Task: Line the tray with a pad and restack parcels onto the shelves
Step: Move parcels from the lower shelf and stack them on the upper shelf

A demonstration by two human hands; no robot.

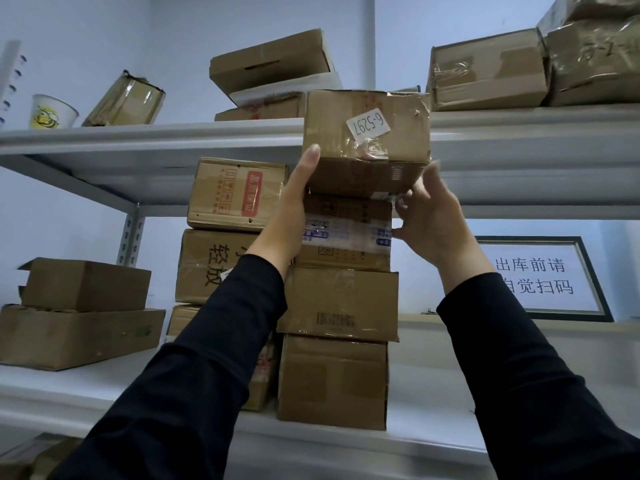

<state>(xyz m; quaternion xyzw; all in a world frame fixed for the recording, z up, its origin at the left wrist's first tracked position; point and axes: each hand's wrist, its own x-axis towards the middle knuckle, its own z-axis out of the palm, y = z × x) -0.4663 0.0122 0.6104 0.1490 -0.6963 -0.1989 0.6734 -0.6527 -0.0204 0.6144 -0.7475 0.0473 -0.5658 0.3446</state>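
While the left hand (294,202) grips the left side of the labelled parcel (367,140) and the right hand (433,223) clasps its lower right corner, that box sits at upper centre of the frame, in front of the upper shelf (138,140) edge. Directly beneath it a stack of parcels (339,303) stands on the lower shelf (433,393); whether the two touch I cannot tell.

Walls (86,46) pale bluish-white, evenly lit. White metal shelves (138,140) were carried on a perforated upright (130,237). Framed sign (540,278) stood on lower shelf, right. Paper cup (52,112) upper left.
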